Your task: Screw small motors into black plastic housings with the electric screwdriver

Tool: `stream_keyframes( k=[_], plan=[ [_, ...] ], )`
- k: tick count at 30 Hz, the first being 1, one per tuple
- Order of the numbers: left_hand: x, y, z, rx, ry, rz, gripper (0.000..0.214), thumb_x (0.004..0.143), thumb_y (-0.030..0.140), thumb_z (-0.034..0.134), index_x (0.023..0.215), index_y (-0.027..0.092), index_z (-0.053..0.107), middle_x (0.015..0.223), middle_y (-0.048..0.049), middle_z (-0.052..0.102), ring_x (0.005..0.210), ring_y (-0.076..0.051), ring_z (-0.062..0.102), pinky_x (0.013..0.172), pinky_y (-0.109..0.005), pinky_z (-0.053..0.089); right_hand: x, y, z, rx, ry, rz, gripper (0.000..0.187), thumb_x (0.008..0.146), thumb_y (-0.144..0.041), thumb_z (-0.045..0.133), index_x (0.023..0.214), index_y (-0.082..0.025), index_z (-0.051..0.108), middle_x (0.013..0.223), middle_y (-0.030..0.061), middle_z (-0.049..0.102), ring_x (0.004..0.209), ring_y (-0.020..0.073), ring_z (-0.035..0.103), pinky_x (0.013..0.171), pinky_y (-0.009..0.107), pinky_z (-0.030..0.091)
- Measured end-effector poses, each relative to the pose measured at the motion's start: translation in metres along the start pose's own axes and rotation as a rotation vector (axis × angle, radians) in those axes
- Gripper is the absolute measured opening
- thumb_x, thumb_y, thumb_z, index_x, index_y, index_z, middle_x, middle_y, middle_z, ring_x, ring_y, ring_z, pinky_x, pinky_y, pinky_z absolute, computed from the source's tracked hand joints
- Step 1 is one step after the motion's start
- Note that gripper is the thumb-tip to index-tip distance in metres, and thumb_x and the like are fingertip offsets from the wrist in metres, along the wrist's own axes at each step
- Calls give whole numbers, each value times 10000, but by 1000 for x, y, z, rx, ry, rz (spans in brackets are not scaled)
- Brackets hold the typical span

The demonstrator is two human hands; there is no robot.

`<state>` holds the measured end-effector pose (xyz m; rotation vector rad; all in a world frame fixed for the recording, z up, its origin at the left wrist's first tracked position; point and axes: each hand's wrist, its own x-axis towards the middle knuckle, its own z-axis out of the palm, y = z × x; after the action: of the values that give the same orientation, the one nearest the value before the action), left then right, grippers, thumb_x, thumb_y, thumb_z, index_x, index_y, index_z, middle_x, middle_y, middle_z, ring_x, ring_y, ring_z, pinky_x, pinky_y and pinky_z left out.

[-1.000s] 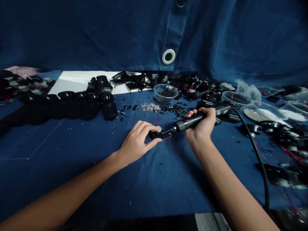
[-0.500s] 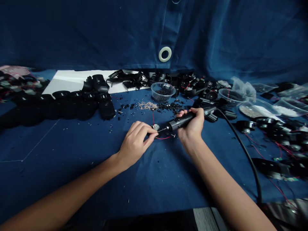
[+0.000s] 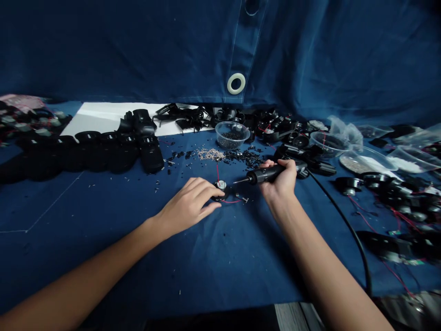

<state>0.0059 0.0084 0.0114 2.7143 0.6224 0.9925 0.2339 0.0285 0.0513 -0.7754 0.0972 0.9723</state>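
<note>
My right hand (image 3: 280, 181) is wrapped round a black electric screwdriver (image 3: 265, 175), its thin bit pointing left. A small round black part with a silver motor (image 3: 221, 185) on top lies on the blue cloth, with red wires running from it. My left hand (image 3: 188, 204) is beside this part, thumb and fingers apart. The fingertips reach its near left edge; whether they press on it I cannot tell. The bit tip is a little to the right of the motor, apart from it. A small metal-pinned piece (image 3: 245, 200) lies at the end of one red wire.
Behind the hands are a heap of small screws (image 3: 211, 154), scattered black bits and a clear bowl of dark screws (image 3: 232, 135). Black housings (image 3: 113, 151) line the left. Wired parts (image 3: 389, 243) crowd the right, and the screwdriver's cable (image 3: 344, 225) runs down there.
My right hand has drawn the screwdriver back to the right, away from my left fingers. My left thumb and fingers have parted from their pinch at the bit tip, and the round part shows more.
</note>
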Motion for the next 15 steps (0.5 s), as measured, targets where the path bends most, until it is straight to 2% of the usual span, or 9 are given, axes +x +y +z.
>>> stream_keyframes(
  k=[3,9,15],
  plan=[
    [2,-5,1,69,-34,45,122,918,202,519,1003,180,605,929,-29,643,909,-158,537,851,-338,425,7,-1,-2,3,25,-5,78,781,-160,415,759,-199,352,654,-41,424,504,46,483,413,120,462],
    [12,-6,11,185,-10,107,128,920,223,520,974,180,628,912,-26,658,908,-171,538,870,-361,415,9,2,-3,-6,37,31,68,780,-165,425,765,-198,367,647,-33,441,507,60,489,397,136,466],
    [14,-10,21,254,-70,24,184,946,242,466,959,141,619,896,-53,636,885,-176,539,804,-333,445,9,5,-4,-9,29,62,94,793,-184,454,778,-204,364,642,-41,434,513,59,488,397,135,464]
  ],
)
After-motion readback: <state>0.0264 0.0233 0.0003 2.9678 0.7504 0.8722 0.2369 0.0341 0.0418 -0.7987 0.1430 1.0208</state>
